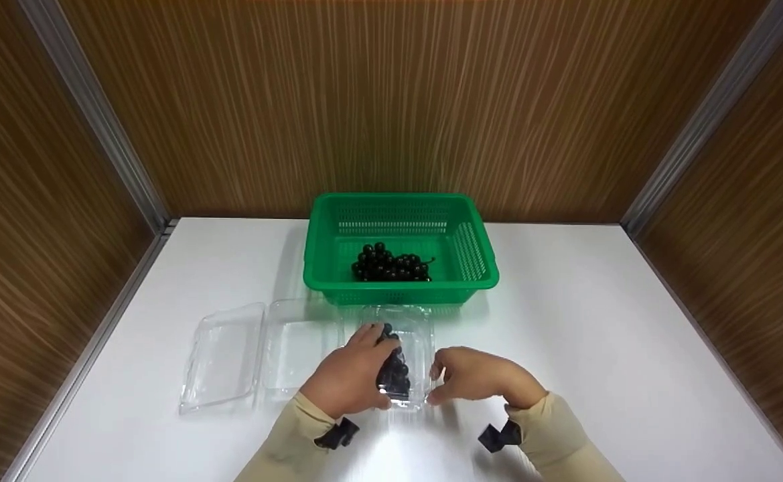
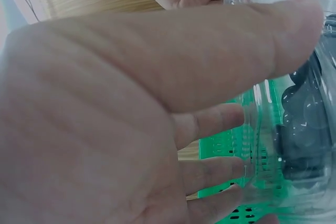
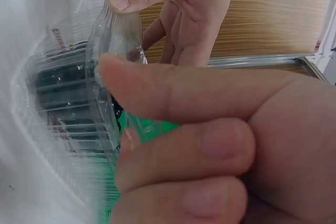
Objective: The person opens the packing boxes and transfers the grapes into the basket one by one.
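A clear plastic clamshell box (image 1: 419, 343) holding dark grapes (image 1: 393, 375) lies on the table between the hands. The left hand (image 1: 349, 373) reaches over its left side, thumb at the near corner and fingers toward the far part, gripping it. At the right edge, the right hand (image 1: 481, 375) pinches the rim with thumb and index finger, the other fingers curled. The left wrist view has the grapes (image 2: 307, 124) behind the clear wall, beyond the left thumb. In the right wrist view, both thumbs are at the rim (image 3: 102, 56).
Behind the box stands a green basket (image 1: 401, 294) with a bunch of dark grapes (image 1: 391, 264) inside. To the left lies another clear clamshell (image 1: 297, 355), opened flat with its other half (image 1: 224, 361) beside it. Wood-grain panels (image 1: 398, 100) enclose the white table (image 1: 565, 301).
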Motion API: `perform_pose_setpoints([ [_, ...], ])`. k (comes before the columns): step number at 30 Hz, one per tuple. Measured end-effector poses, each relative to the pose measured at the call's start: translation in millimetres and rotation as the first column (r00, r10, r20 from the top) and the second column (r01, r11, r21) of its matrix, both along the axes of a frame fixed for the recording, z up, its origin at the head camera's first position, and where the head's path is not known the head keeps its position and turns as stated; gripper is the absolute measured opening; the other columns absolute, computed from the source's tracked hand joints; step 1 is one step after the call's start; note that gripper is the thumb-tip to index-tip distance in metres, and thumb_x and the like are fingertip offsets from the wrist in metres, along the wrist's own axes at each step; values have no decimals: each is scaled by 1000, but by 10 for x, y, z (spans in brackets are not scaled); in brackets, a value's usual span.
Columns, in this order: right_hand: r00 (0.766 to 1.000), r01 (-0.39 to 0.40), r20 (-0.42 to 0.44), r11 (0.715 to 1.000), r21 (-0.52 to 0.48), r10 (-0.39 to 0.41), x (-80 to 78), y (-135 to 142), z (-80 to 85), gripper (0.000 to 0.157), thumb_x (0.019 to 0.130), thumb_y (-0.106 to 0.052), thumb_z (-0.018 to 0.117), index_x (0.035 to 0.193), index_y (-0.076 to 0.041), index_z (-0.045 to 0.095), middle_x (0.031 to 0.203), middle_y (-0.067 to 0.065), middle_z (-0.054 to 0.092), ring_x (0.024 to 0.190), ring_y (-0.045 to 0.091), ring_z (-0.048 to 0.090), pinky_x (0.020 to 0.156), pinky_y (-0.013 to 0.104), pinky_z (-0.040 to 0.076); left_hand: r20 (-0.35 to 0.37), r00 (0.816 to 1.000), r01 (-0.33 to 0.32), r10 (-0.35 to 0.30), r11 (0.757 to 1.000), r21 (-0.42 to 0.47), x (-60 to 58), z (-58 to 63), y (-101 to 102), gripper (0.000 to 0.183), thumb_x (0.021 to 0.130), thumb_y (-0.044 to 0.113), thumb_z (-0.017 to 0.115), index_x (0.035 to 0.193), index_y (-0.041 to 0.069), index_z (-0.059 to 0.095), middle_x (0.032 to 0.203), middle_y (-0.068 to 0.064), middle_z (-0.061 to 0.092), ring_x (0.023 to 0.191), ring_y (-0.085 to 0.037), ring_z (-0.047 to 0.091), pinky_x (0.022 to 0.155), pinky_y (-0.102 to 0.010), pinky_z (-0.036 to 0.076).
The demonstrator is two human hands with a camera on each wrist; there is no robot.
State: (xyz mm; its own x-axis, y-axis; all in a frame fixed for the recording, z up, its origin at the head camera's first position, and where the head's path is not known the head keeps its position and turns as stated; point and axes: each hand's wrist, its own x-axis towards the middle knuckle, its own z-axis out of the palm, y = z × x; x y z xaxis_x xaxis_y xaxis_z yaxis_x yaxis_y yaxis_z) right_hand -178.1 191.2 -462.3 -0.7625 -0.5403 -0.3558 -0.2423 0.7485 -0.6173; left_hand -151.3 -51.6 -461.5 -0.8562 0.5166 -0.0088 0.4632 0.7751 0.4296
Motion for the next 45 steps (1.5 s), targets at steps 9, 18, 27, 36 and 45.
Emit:
perform_pose_setpoints([
  [9, 1000, 22, 8, 999, -28, -22, 12, -15, 29, 13, 82, -17, 81, 84, -15, 68, 68, -5, 58, 51, 10, 52, 50, 29, 45, -24, 1000, 9, -9, 1000, -19, 11, 11, 6, 88, 72, 25, 96, 147, 6, 54, 160, -26, 38, 150, -44, 33, 108, -51, 48],
  [18, 999, 13, -32, 997, -77, -16, 6, -19, -21, 13, 82, -15, 81, 78, -15, 68, 59, -9, 55, 45, 7, 49, 50, 27, 45, -60, 998, 11, -12, 1000, -15, 25, 5, -15, 87, 72, 25, 95, 146, 4, 55, 157, -30, 40, 148, -47, 36, 105, -53, 51],
  [27, 999, 27, -28, 989, -142, -31, 0, -51, -79, 12, 81, -10, 78, 79, -12, 67, 63, -9, 56, 48, 7, 49, 47, 26, 43, -15, 1000, 5, -5, 999, -42, 1, 14, -15, 88, 75, 25, 93, 150, 3, 52, 159, -33, 36, 149, -49, 32, 106, -51, 50],
  [36, 1000, -2, 8, 992, -123, 3, -13, -53, -57, 16, 83, -13, 78, 72, -16, 67, 57, -12, 53, 45, 6, 46, 45, 24, 41, 12, 999, 30, -30, 999, -22, -11, 45, -38, 88, 75, 22, 93, 151, 6, 51, 161, -31, 33, 151, -47, 29, 108, -53, 48],
  [45, 998, -2, 58, 992, -126, 9, -5, -46, -56, 12, 85, -14, 74, 76, -14, 66, 62, -6, 56, 46, 8, 47, 49, 25, 42, -1, 999, 32, -32, 999, -10, -6, 13, -40, 88, 76, 23, 92, 151, 4, 50, 160, -31, 34, 150, -48, 30, 107, -55, 49],
])
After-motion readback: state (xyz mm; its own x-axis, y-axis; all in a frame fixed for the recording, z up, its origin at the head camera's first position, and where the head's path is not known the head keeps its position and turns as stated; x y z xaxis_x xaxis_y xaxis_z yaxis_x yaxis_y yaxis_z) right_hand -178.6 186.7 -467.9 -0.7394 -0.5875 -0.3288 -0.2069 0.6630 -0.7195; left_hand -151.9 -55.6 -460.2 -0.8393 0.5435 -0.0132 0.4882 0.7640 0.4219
